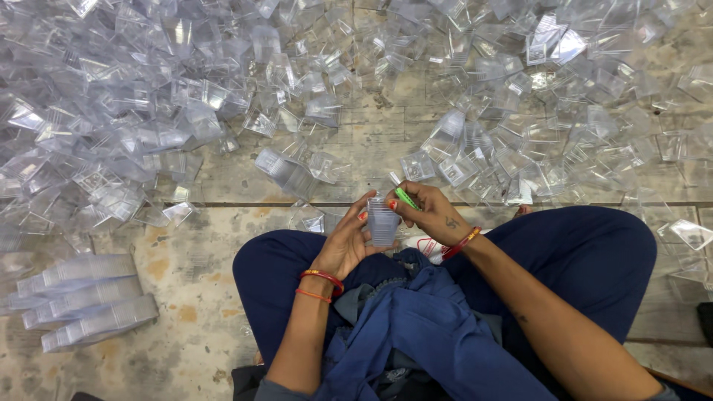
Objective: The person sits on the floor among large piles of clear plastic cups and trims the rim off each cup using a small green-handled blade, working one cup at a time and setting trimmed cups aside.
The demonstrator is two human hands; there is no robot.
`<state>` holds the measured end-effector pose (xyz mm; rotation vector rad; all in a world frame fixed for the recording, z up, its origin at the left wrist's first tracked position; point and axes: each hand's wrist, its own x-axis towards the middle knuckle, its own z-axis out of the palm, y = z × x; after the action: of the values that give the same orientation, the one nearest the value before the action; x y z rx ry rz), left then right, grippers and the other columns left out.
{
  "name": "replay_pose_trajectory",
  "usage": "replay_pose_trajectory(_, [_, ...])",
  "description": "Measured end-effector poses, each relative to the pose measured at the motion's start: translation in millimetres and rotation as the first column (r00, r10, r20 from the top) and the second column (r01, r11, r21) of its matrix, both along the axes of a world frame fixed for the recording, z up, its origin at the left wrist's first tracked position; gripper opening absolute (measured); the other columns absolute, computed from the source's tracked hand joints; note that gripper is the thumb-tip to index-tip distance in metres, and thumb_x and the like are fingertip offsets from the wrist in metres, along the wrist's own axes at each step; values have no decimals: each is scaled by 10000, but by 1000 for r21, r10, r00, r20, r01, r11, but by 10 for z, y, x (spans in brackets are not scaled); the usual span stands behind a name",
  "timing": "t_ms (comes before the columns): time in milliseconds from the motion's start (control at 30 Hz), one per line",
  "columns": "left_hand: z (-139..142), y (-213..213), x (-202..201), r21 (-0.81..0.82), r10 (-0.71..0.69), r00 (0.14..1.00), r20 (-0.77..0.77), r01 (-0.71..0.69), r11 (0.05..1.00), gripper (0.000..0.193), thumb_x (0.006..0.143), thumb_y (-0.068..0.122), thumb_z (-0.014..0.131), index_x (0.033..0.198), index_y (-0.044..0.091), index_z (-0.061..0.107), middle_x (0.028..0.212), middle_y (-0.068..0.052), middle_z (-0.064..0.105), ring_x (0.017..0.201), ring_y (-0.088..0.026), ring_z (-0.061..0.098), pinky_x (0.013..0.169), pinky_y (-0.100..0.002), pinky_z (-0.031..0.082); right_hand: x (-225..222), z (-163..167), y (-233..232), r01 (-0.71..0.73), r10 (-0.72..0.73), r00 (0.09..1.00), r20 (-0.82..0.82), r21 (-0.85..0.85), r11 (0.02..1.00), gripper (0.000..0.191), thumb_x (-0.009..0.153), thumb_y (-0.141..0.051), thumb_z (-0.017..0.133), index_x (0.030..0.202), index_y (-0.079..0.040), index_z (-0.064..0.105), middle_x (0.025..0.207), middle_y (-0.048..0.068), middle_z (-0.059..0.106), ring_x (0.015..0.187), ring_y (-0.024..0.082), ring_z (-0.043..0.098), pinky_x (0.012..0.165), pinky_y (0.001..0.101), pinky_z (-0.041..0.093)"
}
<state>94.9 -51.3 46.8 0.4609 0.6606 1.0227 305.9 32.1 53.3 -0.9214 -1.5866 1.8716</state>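
While the left hand [343, 241] grips a short stack of clear plastic cups [382, 220] above the lap, the right hand [433, 214] pinches a green pen-like tool [405, 197] against its top, loose clear plastic cups [148, 111] littering the floor [193, 282].

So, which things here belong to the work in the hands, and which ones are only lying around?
In use:
- left hand holding a small stack of clear plastic cups
- right hand holding a thin green tool

Lying about:
- loose heap of clear plastic cups on the floor
- long nested cup stacks at the left
- blue cloth on the lap
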Motion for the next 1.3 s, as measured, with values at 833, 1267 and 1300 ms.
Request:
replay_pose_trajectory(833, [-83, -8, -12, 1, 49, 999, 9, -49, 999, 635, 995, 215, 479, 1586, 115, 269, 1443, -192, 494, 1210, -284, 623, 1043, -545, 530, -14, 67, 2, -30, 30, 999, 37, 2, 1000, 281, 1000, -247, 657, 1145, -10, 702, 850, -25, 638, 674, 39, 486, 581, 222, 395])
replay_pose_trajectory(1267, [-45, 1, -10, -20, 48, 999, 22, -48, 999, 573, 1018, 234, 507, 1538, 108, 302, 1405, -179, 511, 1216, -276, 626, 1029, -541, 545, -20, 84, 4, -54, 54, 998, 35, 14, 998, 254, 998, -223, 656, 1147, -24, 710, 867, -34, 650, 677, 31, 489, 581, 216, 401])
replay_pose_trajectory(1300, [-43, 3, -10, -24, 49, 999, 10, -49, 999, 572, 1015, 235, 508, 1534, 107, 304, 1406, -172, 511, 1214, -277, 626, 1027, -541, 545, -21, 84, 2, -52, 51, 998, 32, 21, 998, 253, 998, -223, 656, 1147, -26, 710, 867, -36, 652, 677, 31, 490, 581, 216, 404])
